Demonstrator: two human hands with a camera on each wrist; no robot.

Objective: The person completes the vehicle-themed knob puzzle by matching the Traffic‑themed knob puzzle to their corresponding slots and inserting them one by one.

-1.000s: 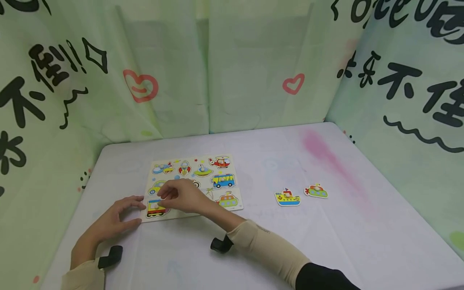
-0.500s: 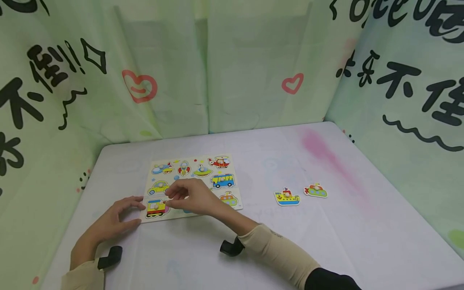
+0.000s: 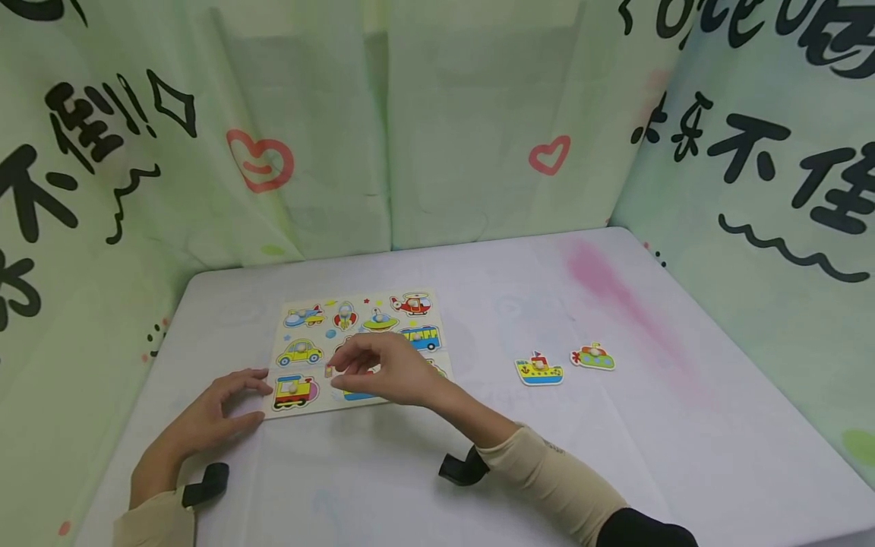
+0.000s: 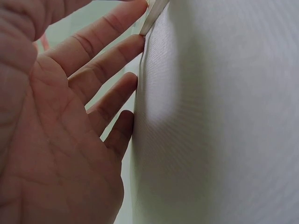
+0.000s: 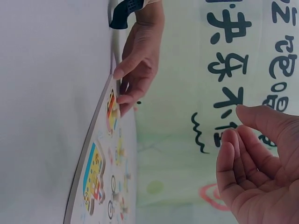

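A flat peg puzzle board (image 3: 328, 403) with vehicle pictures lies on the left part of the table. My left hand (image 3: 219, 410) rests at its left edge, fingers extended; in the left wrist view the fingertips (image 4: 140, 44) meet the edge. Above the lower middle of the board hovers my right hand (image 3: 390, 370), fingers loosely bent, thumb apart, holding nothing in the right wrist view. A train piece (image 3: 294, 391) sits at the lower left corner, below a yellow car (image 3: 299, 352). The boat picture (image 5: 93, 179) shows in the right wrist view; my right hand partly hides it in the head view.
Two loose pieces lie on the white table (image 3: 410, 486) right of the board: a boat (image 3: 539, 371) and a submarine (image 3: 593, 356). Green printed curtains (image 3: 451, 205) enclose the table at the back and sides.
My right hand has moved right, away from the train piece, uncovering the car and the train. My left hand stays at the board's edge. The view has shifted slightly.
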